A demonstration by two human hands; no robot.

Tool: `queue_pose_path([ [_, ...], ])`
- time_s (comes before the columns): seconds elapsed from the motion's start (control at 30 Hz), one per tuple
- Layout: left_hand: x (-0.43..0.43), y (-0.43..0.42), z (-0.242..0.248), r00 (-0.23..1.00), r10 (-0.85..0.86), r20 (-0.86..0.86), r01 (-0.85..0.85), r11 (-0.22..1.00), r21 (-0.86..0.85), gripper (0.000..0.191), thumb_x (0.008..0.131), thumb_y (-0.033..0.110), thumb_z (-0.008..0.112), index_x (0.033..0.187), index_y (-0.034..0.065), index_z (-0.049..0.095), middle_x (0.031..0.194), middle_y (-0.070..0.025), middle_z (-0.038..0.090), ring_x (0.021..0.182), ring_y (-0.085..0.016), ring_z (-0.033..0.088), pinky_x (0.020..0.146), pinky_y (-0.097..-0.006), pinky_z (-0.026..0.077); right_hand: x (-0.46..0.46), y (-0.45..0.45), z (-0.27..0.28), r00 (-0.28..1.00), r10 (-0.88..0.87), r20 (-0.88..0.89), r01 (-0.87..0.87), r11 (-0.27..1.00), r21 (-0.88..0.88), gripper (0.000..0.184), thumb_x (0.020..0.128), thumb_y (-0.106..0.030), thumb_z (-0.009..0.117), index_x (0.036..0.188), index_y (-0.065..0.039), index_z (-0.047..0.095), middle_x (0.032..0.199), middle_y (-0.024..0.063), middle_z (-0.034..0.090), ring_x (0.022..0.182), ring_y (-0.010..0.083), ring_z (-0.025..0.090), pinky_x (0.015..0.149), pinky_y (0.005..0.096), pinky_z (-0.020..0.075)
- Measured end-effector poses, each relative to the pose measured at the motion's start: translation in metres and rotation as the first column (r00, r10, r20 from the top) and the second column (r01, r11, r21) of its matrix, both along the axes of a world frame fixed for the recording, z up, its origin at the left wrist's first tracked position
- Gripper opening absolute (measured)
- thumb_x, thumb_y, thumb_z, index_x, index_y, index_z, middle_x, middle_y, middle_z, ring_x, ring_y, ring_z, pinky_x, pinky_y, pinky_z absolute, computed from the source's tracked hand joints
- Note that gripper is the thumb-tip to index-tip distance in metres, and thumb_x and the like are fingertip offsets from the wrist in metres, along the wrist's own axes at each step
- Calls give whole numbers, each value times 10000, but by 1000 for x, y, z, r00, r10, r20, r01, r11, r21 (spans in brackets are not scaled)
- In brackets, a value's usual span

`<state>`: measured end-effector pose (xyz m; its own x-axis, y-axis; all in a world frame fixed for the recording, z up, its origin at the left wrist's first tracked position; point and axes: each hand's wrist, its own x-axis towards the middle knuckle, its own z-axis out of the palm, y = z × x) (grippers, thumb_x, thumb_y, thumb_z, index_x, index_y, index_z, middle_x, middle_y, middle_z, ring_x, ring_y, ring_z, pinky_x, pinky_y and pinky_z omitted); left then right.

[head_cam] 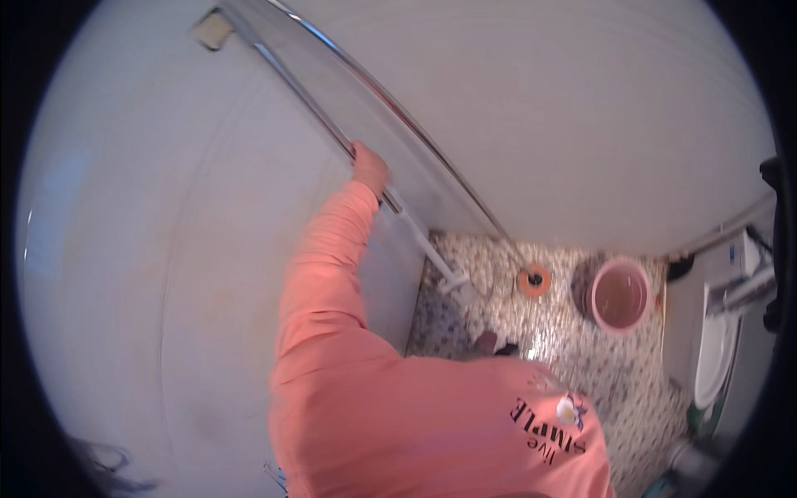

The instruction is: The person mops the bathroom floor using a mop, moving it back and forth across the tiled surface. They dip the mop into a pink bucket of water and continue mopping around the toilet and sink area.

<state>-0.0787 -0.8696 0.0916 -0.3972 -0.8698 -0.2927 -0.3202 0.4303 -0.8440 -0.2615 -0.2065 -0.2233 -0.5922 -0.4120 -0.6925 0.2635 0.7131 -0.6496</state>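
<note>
My left hand point(370, 169), in a long pink sleeve, is closed around a metal pole point(305, 96) that slants across the view. At its upper-left end, a pale, blurred rectangular pad point(213, 31) lies against or close to the light wall; which, I cannot tell. The pole's lower part is white, with a short crosspiece point(456, 280) over the pebble-patterned floor. My right hand is out of view. A pink bucket point(621, 295) with liquid in it stands on the floor to the right.
Light wall panels point(249, 249) meet at a corner ahead. A second shiny metal pole or pipe point(405, 115) slopes down towards an orange ring point(534, 280) with a dark centre on the wet-looking floor point(560, 336). A white basin point(713, 361) stands at the right.
</note>
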Motion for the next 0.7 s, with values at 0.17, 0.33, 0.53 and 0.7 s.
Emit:
queue_pose_path([
  [0.17,-6,49,-32,995,-95,-25,98,960,262,179,743,191,523,868,136,639,851,-15,624,745,-211,598,609,-443,419,8,-19,29,973,155,-169,-115,968,225,393,702,-132,500,1055,39,499,640,127,592,501,156,564,447,268,435],
  [0.33,-12,110,-95,980,-192,-47,194,897,396,180,724,136,520,847,134,651,884,-59,624,825,-234,599,592,-400,485,18,-14,28,1000,5,28,-11,980,197,364,739,-136,499,1063,26,474,698,123,586,575,177,586,460,278,453],
  [0.53,-39,145,-89,952,-300,57,231,830,508,196,763,141,470,857,132,642,885,-61,622,831,-234,598,643,-365,478,24,46,17,984,-168,67,151,968,201,396,736,-186,520,1064,33,487,691,157,604,572,190,605,508,298,462],
  [0.7,-60,176,-60,901,-417,-118,416,757,503,94,700,112,524,740,90,606,749,-95,610,704,-246,601,591,-344,473,28,94,18,927,-368,70,326,884,335,398,734,-148,494,1090,28,462,697,133,590,573,180,589,453,279,455],
])
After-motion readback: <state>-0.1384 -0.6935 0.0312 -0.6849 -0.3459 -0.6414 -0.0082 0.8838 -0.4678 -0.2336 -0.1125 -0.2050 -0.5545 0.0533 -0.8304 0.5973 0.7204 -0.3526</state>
